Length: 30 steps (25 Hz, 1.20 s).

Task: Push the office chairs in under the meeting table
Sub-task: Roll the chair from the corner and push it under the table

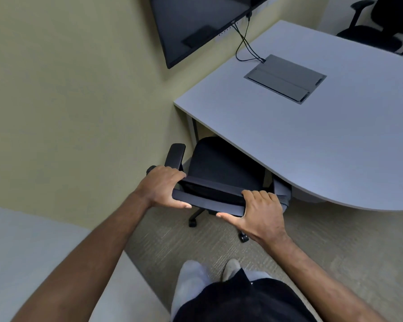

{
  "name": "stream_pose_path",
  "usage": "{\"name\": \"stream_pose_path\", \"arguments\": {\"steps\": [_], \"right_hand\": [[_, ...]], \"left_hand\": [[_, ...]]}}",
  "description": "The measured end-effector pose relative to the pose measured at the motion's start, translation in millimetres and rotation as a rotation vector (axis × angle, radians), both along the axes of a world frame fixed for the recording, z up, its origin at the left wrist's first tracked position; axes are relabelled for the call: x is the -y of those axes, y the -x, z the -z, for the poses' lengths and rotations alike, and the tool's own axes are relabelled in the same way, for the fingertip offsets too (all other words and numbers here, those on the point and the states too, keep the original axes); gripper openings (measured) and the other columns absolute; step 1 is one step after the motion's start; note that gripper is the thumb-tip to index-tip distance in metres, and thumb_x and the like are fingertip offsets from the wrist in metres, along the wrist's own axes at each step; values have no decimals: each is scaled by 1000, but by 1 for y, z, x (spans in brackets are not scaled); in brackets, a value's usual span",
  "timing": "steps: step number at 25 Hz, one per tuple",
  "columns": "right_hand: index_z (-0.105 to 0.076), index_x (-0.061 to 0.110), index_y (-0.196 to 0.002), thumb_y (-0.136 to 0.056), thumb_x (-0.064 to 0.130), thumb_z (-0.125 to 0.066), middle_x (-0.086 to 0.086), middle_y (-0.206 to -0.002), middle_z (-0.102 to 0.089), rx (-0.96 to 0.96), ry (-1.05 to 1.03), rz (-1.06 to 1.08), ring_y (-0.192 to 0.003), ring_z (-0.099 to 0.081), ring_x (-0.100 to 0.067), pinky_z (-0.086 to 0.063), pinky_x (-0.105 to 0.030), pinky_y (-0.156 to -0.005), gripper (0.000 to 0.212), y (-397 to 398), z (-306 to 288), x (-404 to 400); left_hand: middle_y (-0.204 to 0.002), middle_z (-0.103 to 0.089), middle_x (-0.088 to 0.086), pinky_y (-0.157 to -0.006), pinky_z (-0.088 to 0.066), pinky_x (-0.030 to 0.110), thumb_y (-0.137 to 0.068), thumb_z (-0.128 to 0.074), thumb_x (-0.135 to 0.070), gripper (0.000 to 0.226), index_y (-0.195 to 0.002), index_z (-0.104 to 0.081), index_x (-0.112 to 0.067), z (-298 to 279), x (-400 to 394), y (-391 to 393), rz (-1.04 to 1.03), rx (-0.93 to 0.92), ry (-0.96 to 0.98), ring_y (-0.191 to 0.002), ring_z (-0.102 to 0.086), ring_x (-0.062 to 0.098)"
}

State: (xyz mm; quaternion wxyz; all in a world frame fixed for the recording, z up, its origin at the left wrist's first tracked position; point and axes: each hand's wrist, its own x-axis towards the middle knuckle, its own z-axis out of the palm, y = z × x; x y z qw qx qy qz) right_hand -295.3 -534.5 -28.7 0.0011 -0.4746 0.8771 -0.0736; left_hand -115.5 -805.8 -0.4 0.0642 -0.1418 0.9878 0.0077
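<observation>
A black office chair [221,168] stands at the near edge of the grey meeting table [312,140], its seat partly beneath the tabletop. My left hand [163,187] grips the left end of the chair's backrest top. My right hand [261,210] grips the right end of the same backrest, thumb stretched below it. The chair's left armrest [176,155] sticks out beside the wall; its right armrest is mostly hidden under the table. Two castors [192,223] show on the carpet. A second black chair [379,26] stands at the table's far side.
A dark wall screen [196,24] hangs above the table's left end, with cables running to a grey cable box [285,79] set in the tabletop. A beige wall is close on the left. A pale surface [44,252] lies at lower left. Carpet lies underfoot.
</observation>
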Motion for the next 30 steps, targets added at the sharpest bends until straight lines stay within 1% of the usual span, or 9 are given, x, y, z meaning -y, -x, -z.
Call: {"name": "stream_pose_path", "arguments": {"steps": [2,4,8,11,14,18,24,30], "right_hand": [[-72,16,-102,-70,110,-28,-1,-88,-71,6,-20,85,-88,-66,-25,-48,-42,-91,109,-2,2,36],[-72,16,-103,-71,110,-28,-3,-90,-72,22,-27,114,-90,-66,-27,-48,-43,-91,109,-6,1,52],[-72,16,-101,-72,109,-30,-3,-88,-72,9,-17,167,-88,-67,-27,-49,-43,-90,106,-9,4,60],[-72,16,-101,-72,109,-30,-3,-88,-72,19,-25,243,-88,-67,-27,-49,-44,-89,106,-14,2,97],[-72,16,-104,-72,109,-29,-3,-90,-72,14,-22,301,-89,-66,-26,-48,-44,-90,108,-15,2,123],[-71,15,-101,-74,107,-32,-2,-87,-70,-1,-10,355,-85,-64,-26,-47,-44,-88,104,-23,6,151],[-70,15,-98,-74,107,-34,-3,-84,-69,-28,25,436,-82,-63,-27,-45,-45,-85,102,-32,10,191],[-72,17,-96,-73,108,-31,0,-81,-69,-68,13,446,-80,-65,-26,-49,-43,-83,102,6,1,207]], "left_hand": [[-109,-71,-4,-86,-46,41,-66,-49,-96,101,-127,-66,-18,1,47,17,56,52,-6,-97,-66,25],[-112,-72,-2,-89,-47,42,-66,-49,-97,104,-129,-66,-16,-1,70,25,89,48,-21,-99,-67,26],[-117,-72,0,-92,-47,42,-66,-48,-97,106,-131,-66,-15,2,86,30,163,10,-1,-103,-68,26],[-120,-72,0,-93,-45,41,-67,-48,-97,108,-133,-66,-14,-1,131,50,214,19,-24,-105,-68,26],[-117,-73,-1,-92,-46,41,-66,-48,-98,109,-132,-67,-14,0,166,67,282,11,-11,-103,-68,26],[-112,-73,-3,-87,-47,40,-66,-51,-98,105,-128,-68,-15,7,201,78,366,-28,-15,-97,-69,25],[-108,-74,-1,-85,-48,40,-67,-53,-96,103,-126,-69,-14,7,248,100,455,-57,-30,-95,-70,26],[-108,-75,0,-83,-49,40,-67,-51,-96,100,-124,-70,-15,5,262,138,476,-96,-18,-96,-70,27]]}}
